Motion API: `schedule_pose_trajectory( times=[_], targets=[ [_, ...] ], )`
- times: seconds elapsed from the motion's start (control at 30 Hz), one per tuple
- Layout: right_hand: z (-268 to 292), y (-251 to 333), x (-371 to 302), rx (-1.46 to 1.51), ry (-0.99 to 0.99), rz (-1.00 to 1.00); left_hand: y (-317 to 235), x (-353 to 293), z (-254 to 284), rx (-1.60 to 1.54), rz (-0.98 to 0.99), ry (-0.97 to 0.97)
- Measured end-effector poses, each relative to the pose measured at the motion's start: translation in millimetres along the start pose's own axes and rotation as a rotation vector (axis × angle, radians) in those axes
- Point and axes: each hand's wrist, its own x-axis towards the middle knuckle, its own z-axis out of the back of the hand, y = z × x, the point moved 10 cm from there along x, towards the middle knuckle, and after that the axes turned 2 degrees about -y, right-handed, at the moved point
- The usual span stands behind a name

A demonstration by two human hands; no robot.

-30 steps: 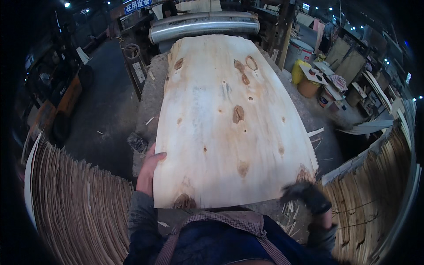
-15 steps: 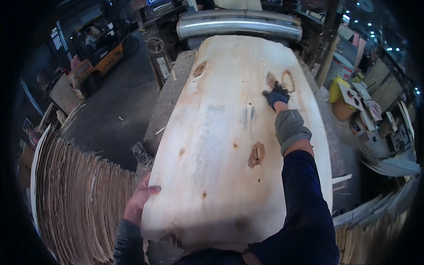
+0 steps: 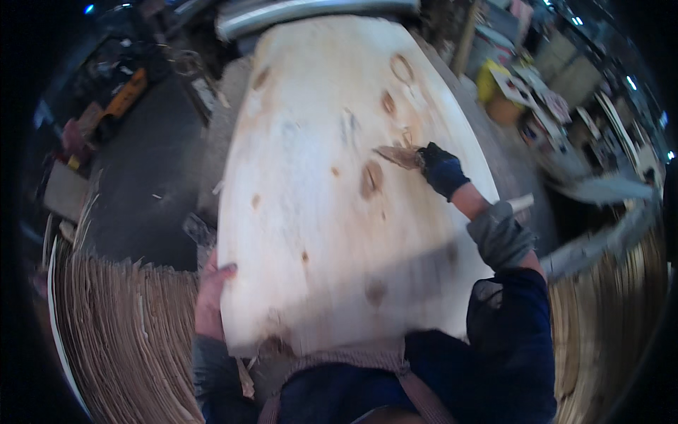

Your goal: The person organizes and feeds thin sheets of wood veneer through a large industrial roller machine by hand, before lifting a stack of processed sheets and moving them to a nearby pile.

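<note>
Blue-gloved right hand (image 3: 443, 172) reaches over veneer (image 3: 282, 212).

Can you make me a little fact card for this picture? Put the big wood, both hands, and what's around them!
Sheet: big, pale wood with brown knots
Left hand: bare, at the sheet's left edge, thumb on top
Right hand: in a dark glove, holding a brown flake over the sheet
Far end: shiny roller
Left side: left stack of thin layers; orange machine, blurry
Right side: right stack, also layered
</note>
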Motion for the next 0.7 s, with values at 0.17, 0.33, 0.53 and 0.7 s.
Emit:
schedule_pose_trajectory(
  times=[0.17,0.33,0.53,0.7],
  targets=[
    [90.3,7.3,-252.5,-0.048,0.227,-0.151,9.7,-3.0,-4.2,-0.124,-0.014,0.093],
    [127.7,79.1,-630.8,-0.128,1.023,-1.275,5.2,-6.0,-18.8,-0.123,-0.015,0.178],
    [64.2,138.9,-554.6,0.961,0.304,-1.330,-4.5,-25.8,-23.0,-0.103,-0.016,0.143],
    [11.7,174.9,-409.2,1.844,-0.192,-1.437,-3.0,-15.9,-0.1,-0.117,-0.107,0.096]
  ],
)
